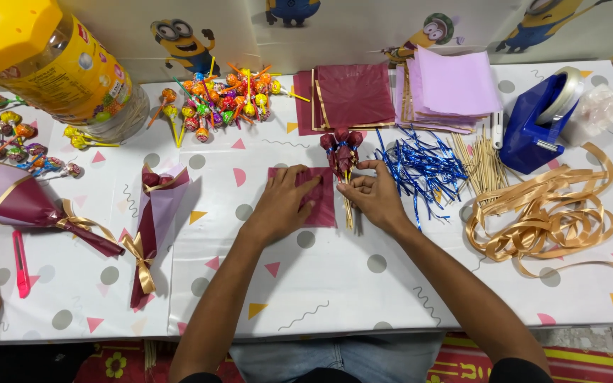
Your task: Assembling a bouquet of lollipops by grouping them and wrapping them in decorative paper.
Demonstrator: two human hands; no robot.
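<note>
Table (335,284) with a dotted white cover fills the view. Yellow-lidded jar (51,64) lies at 10 o'clock. Gold ribbon (548,220) coils at 3 o'clock, blue tape dispenser (533,120) just above it. Lilac sheets (452,85) and maroon sheets (352,96) stacked at 12 to 1 o'clock. Two wrapped bouquets (154,220) lie at 9 o'clock. Loose lollipops (221,99) heaped at 11 o'clock. Blue twist ties (420,167) and skewers (484,167) at 2 o'clock. Maroon square (324,198) sits at centre; left hand (282,202) lies flat on it, fingers spread. Right hand (377,195) pinches the sticks of a small wrapped cluster (340,152), heads at 12 o'clock, touching the square's right edge. Pink cutter (21,262) at 8 o'clock
</note>
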